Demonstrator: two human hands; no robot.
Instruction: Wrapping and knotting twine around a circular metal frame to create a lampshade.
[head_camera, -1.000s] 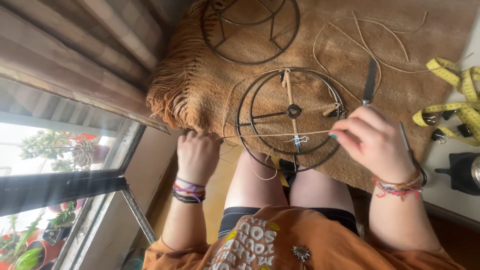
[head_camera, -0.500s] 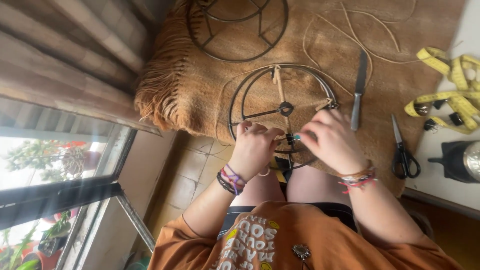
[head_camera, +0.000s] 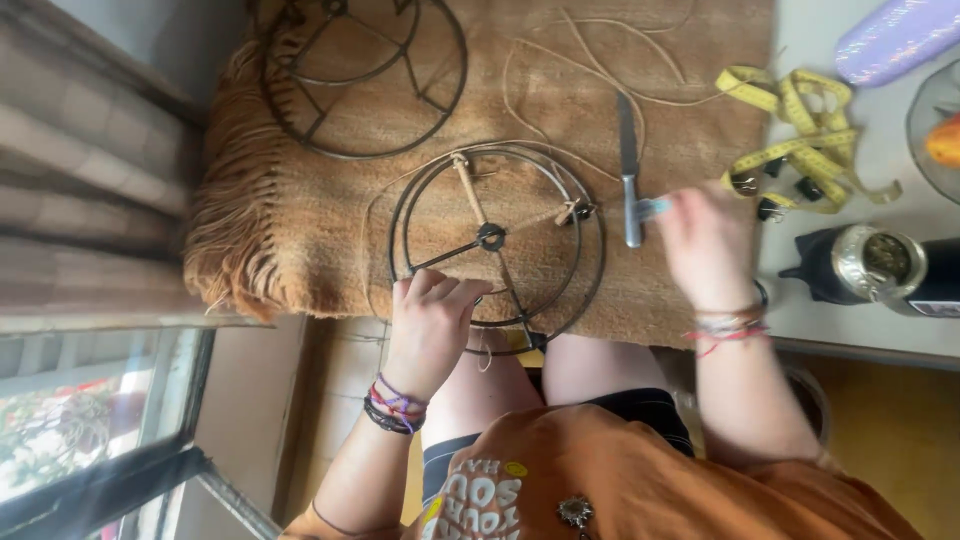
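Head camera, looking down: a seated person in an orange printed shirt works at a wire ring frame (head_camera: 497, 243) that lies flat on a fringed brown mat (head_camera: 300, 215), at the mat's near edge just above the person's knees. The frame is two dark rings, one inside the other, joined by spokes to a small hub; pale cord is wrapped along one spoke and knotted at the rim on the far right side.

The left hand (head_camera: 432, 322), wrist stacked with coloured bracelets, rests on the near left arc of the frame, fingers curled closed over the wire.

The right hand (head_camera: 708, 243), blurred, is off the frame to its right, at the mat's edge. Something small and pale blue shows at its fingertips, just beside the handle of a knife (head_camera: 628, 167) lying on the mat; whether the fingers are pinched on it cannot be told.

A second wire frame (head_camera: 362, 75) sits at the mat's far left corner, well apart from the first. Loose loops of pale cord (head_camera: 560, 75) trail across the far part of the mat. On the grey table (head_camera: 880, 140) to the right lie a tangled yellow tape measure (head_camera: 800, 110) and a dark flask (head_camera: 880, 268).
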